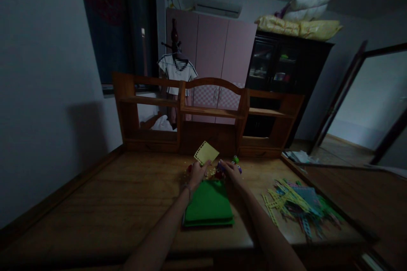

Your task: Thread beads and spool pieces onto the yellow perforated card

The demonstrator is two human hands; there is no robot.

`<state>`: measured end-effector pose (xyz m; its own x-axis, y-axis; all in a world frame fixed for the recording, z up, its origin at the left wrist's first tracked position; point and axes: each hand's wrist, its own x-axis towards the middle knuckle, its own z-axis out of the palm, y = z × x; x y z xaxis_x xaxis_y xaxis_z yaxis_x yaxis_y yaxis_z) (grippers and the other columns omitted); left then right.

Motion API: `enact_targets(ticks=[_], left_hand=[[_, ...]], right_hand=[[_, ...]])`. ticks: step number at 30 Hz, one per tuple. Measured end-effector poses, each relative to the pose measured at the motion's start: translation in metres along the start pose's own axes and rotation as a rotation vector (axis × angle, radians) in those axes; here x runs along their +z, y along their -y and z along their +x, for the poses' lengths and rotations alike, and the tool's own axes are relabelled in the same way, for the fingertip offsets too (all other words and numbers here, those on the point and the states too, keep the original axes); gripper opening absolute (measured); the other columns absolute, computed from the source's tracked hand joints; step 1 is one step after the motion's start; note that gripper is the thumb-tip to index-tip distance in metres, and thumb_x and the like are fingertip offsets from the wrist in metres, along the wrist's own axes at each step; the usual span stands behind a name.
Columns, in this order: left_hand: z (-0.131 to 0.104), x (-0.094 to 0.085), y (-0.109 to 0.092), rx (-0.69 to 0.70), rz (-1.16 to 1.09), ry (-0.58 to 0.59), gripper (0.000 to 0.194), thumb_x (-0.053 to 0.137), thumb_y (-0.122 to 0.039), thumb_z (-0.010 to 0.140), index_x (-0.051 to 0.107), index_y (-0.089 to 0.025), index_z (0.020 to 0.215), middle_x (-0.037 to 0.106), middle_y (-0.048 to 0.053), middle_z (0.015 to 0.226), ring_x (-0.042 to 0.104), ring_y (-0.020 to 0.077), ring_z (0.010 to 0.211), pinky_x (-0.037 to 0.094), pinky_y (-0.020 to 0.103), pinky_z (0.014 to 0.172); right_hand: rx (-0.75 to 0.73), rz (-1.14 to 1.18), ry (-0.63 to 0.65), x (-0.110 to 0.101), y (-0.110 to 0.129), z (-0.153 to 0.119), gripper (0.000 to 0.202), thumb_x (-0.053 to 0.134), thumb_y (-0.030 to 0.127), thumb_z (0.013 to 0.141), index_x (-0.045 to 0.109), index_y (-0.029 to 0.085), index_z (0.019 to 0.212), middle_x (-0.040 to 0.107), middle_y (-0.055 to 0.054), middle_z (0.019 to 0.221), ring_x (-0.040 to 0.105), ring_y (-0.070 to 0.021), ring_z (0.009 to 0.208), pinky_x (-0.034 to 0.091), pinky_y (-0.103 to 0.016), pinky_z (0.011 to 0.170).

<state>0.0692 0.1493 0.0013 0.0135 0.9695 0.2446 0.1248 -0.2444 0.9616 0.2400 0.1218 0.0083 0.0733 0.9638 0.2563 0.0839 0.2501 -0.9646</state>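
In my left hand [199,173] I hold a yellow paper sheet [208,153], pinched by its lower corner. The sheet is tilted up, with a row of punched holes along its left edge. My right hand [232,172] is closed around a small purple paper punch [220,164] with eye-like spots; my fingers partly cover it. Similar small rounded pieces stand close by: a green one [235,159] behind my right hand, and a red one [190,167] beside my left. Yellow paper bits [210,172] lie scattered between my hands. A green stack of sheets or felt [208,203] lies between my forearms.
A heap of punched paper strips [295,203], mostly yellow, green and blue, lies on the desk's right side. The wooden desk [127,203] has a low shelf unit [211,112] along its back. A wall [47,114] borders the left side.
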Motion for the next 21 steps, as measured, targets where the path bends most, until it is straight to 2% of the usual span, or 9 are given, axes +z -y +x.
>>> enact_targets(ticks=[3,8,13,18,21], left_hand=[[-0.0008,-0.0005,-0.0021,0.02,-0.011,-0.015,0.038,0.06,-0.051,0.07,0.06,-0.014,0.063,0.05,-0.002,0.041,0.045,0.0114,0.041,0.031,0.021,0.044],[-0.0024,-0.0032,-0.0011,0.014,-0.001,-0.024,0.045,0.052,-0.056,0.075,0.058,-0.014,0.058,0.05,0.0,0.042,0.045,0.0112,0.041,0.031,0.021,0.043],[-0.0033,-0.005,-0.0047,0.015,0.034,-0.015,0.046,0.049,-0.056,0.077,0.061,-0.013,0.065,0.055,0.002,0.047,0.049,0.012,0.044,0.033,0.02,0.043],[-0.0054,-0.0056,-0.01,-0.017,0.076,-0.01,0.046,0.049,-0.054,0.078,0.062,-0.012,0.066,0.056,0.003,0.047,0.05,0.0123,0.043,0.033,0.021,0.043],[-0.0061,-0.0062,-0.0095,0.004,0.123,-0.015,0.046,0.051,-0.053,0.078,0.064,-0.011,0.065,0.056,0.004,0.047,0.051,0.0133,0.044,0.034,0.021,0.044]], right_hand=[[-0.025,-0.038,-0.029,0.0016,0.0002,-0.0005,0.041,0.059,0.057,0.07,0.066,0.017,0.077,0.065,-0.004,0.073,0.057,-0.0175,0.068,0.042,-0.025,0.059],[-0.043,-0.064,0.02,0.0014,0.002,-0.0035,0.04,0.058,0.056,0.072,0.067,0.018,0.079,0.065,-0.003,0.071,0.056,-0.0163,0.064,0.041,-0.025,0.056],[-0.031,-0.035,0.014,0.0024,0.0005,-0.0038,0.042,0.058,0.057,0.071,0.066,0.017,0.076,0.063,-0.002,0.067,0.05,-0.013,0.052,0.035,-0.023,0.046],[-0.027,-0.039,0.016,0.0035,0.0032,-0.0052,0.041,0.056,0.058,0.072,0.066,0.019,0.077,0.061,-0.001,0.063,0.047,-0.0118,0.048,0.033,-0.024,0.045],[-0.032,-0.049,0.018,0.0038,0.0065,-0.0071,0.04,0.057,0.058,0.071,0.065,0.018,0.076,0.061,-0.001,0.065,0.05,-0.0128,0.052,0.035,-0.024,0.048]])
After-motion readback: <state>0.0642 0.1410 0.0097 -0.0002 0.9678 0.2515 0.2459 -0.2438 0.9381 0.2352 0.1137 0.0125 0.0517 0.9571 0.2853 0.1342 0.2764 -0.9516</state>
